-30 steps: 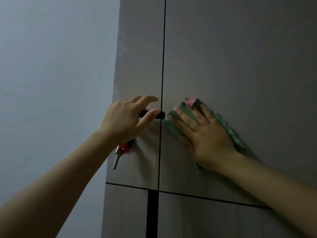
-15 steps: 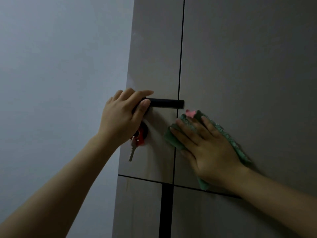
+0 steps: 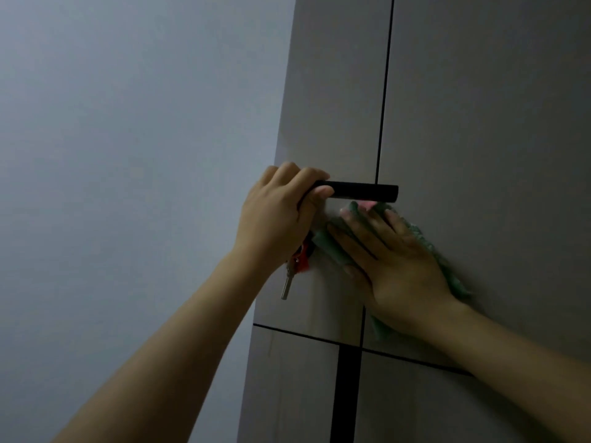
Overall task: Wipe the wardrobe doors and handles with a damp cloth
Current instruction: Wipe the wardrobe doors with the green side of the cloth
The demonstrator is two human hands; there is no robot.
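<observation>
My left hand (image 3: 278,215) grips the left end of the black bar handle (image 3: 364,192) on the narrow left wardrobe door (image 3: 335,91). Flat under my right hand (image 3: 390,266) lies a green cloth (image 3: 447,266) with a pink patch at its top; the hand presses it against the doors just below the handle, across the vertical gap onto the wide right door (image 3: 495,107). The cloth's left edge lies beside my left hand.
A red-tagged key (image 3: 295,266) hangs from the lock below my left hand. A plain grey wall (image 3: 128,155) fills the left side. A horizontal seam (image 3: 303,335) separates lower door panels below the hands.
My right hand has slid the cloth leftwards, from the right door across the gap to under the handle. My left hand now holds the handle's left end, with more of the bar showing.
</observation>
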